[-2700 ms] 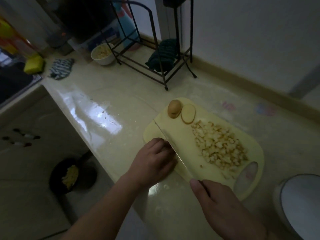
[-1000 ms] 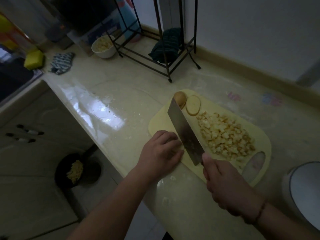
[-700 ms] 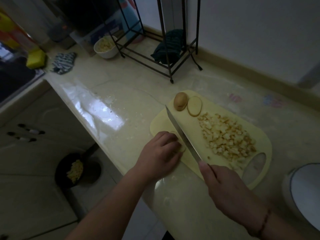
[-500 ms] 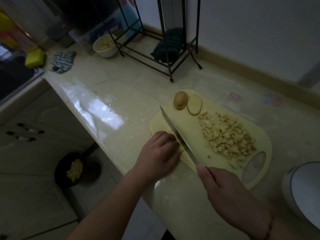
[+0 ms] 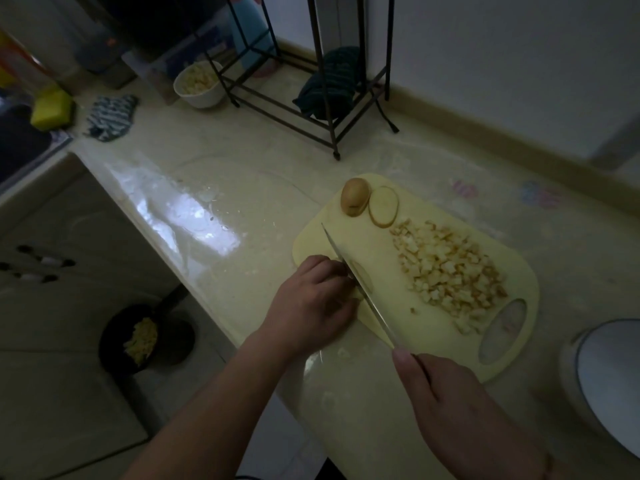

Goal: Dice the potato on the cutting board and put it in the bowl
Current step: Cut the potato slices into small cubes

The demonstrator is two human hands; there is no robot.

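A pale yellow cutting board [image 5: 391, 244] lies on the counter. Its right half carries a heap of diced potato [image 5: 450, 268]. At its far end sit a potato end piece [image 5: 354, 201] and a round slice [image 5: 383, 206]. My left hand [image 5: 313, 303] curls over a potato piece at the board's near left edge; the piece is almost hidden under my fingers. My right hand [image 5: 460, 410] grips the handle of a cleaver [image 5: 360, 285], whose blade stands edge-down right beside my left fingers. A white bowl [image 5: 199, 84] with diced potato stands far back left.
A black wire rack [image 5: 311, 109] with a dark cloth [image 5: 329, 88] stands behind the board. A striped cloth [image 5: 110, 116] and a yellow sponge [image 5: 52, 109] lie at the far left. A white round container [image 5: 609, 382] sits at the right edge. Below the counter is a dark pan [image 5: 145, 336].
The cleaver blade, lifted and tilted flat-side up a second ago, has come down upright beside my left fingers. My left hand has stayed on the potato piece.
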